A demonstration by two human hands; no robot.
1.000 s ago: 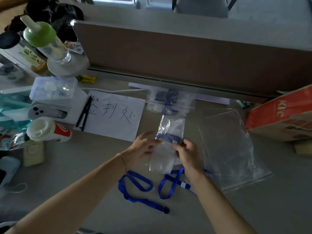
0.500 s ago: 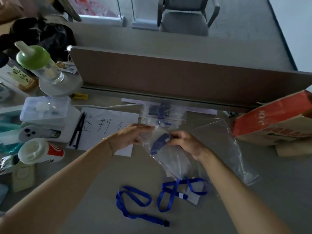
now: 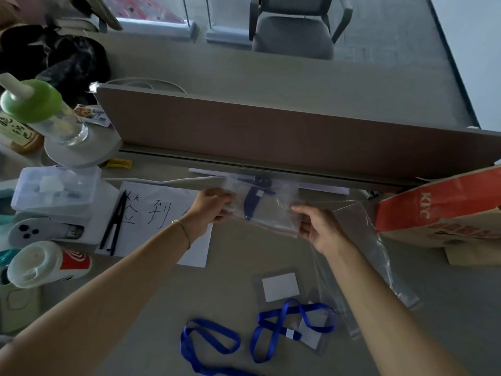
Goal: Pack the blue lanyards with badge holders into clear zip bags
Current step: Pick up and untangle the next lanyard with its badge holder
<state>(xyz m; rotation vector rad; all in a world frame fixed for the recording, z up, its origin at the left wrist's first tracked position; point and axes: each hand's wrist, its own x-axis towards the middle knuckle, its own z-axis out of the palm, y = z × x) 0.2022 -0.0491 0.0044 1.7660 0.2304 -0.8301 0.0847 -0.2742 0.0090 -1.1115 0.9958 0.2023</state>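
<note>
One lanyard [image 3: 250, 203] sits inside the bag [image 3: 267, 210] held at frame centre; left hand [image 3: 210, 206] pinches its left end, right hand [image 3: 318, 226] pinches its right end; sealing appears to be in progress. Two lanyards [image 3: 210, 346] lie loose at lower centre; one spare bag [image 3: 379, 253] lies at right; packing is judged roughly one-third done.

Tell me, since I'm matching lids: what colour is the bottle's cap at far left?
Light green, with a pale spout on the bottle cap; the head view shows it.
</note>
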